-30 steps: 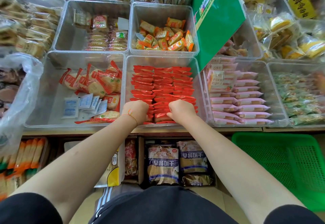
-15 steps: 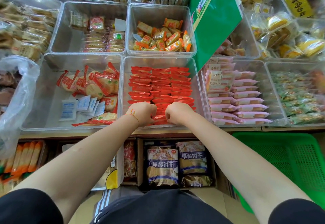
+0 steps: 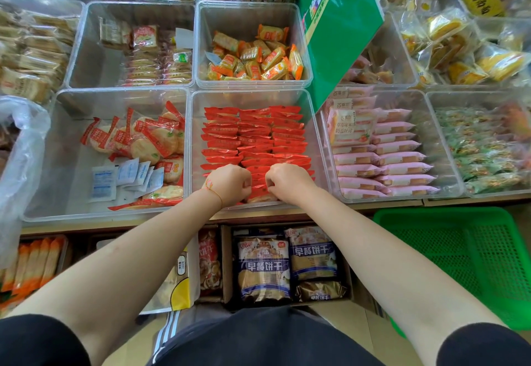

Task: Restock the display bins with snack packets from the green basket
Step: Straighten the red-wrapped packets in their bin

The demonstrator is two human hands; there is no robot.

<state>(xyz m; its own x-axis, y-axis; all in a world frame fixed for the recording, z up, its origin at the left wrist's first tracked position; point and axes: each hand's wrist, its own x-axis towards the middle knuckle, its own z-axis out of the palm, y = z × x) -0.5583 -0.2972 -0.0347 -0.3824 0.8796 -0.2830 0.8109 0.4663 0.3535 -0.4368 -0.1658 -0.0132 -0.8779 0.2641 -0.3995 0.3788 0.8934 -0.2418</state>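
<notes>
Rows of red snack packets (image 3: 253,136) fill a clear display bin (image 3: 317,147) in the middle of the shelf. My left hand (image 3: 230,183) and my right hand (image 3: 287,180) are both curled down on the nearest row of red packets at the bin's front edge, fingers pinched on the wrappers. The two hands sit close together, almost touching. The green basket (image 3: 465,262) stands low at the right, below the shelf, and I see nothing in it.
Clear bins surround the red one: round crackers and blue sachets (image 3: 135,156) to the left, pink packets (image 3: 385,153) to the right, orange-yellow packets (image 3: 255,55) behind. A green carton (image 3: 339,29) leans over the back right. Boxes of bagged biscuits (image 3: 264,268) sit under the shelf.
Both hands have drawn closer together over the front row of red packets and slid slightly toward the bin's front edge. The view has shifted a little.
</notes>
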